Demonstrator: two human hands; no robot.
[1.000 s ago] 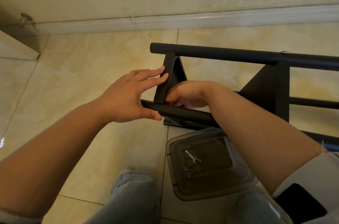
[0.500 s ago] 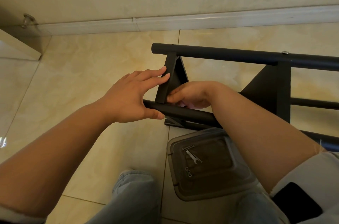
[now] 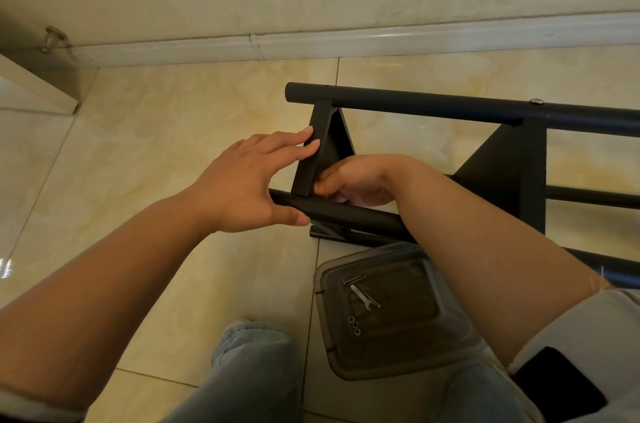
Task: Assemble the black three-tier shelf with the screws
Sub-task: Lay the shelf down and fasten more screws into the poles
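Note:
The black shelf frame lies on its side on the tiled floor. Its far pole (image 3: 415, 103) carries a silver screw head (image 3: 536, 101). A triangular end tier (image 3: 313, 159) spans from that pole to the near pole (image 3: 353, 214). My left hand (image 3: 242, 180) has straight fingers against the end tier's edge and its thumb pressed on the near pole. My right hand (image 3: 356, 180) is curled at the joint of tier and near pole, and what its fingertips hold is hidden. A second tier (image 3: 512, 173) stands further right.
A clear plastic container (image 3: 398, 346) by my knees holds a small wrench (image 3: 363, 298), screws (image 3: 354, 279) and three nuts (image 3: 354, 325). A white skirting board (image 3: 346, 41) runs along the wall behind. A door stop (image 3: 52, 37) sits at far left. Bare tile lies left of the shelf.

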